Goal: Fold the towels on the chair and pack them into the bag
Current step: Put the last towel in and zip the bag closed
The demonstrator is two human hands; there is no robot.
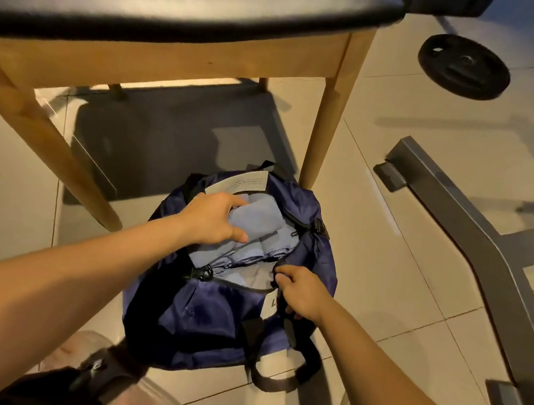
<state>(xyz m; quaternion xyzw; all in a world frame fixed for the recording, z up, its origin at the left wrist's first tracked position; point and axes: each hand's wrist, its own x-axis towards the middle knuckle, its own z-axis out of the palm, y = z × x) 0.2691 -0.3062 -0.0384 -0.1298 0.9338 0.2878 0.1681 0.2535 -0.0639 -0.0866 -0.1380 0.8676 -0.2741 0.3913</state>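
Head view looks down on a dark blue bag [205, 325] sitting on the tiled floor [401, 291], just near of a wooden chair [182, 61] with a black padded seat. The chair's right front leg stands right behind the bag's far rim, and its left front leg slants down to the bag's left, so the bag is hemmed in on the far side. Open floor lies to the bag's right, up to a grey metal frame [479, 255] that runs diagonally from mid-right toward the near right corner. A black weight plate [464, 67] lies on the floor at far right, well apart from the bag.

The bag's mouth is open, showing light blue towels [254, 231] folded and stacked inside, filling most of the opening. A white label sticks up at the far rim, and another shows on the near side. A black strap loops onto the floor at the bag's near right.

The left hand [213, 218] rests on the towels inside the bag, fingers spread and pressing down, thumb along the top fold. The right hand [301, 290] is clenched on the bag's near right rim, pinching the fabric.
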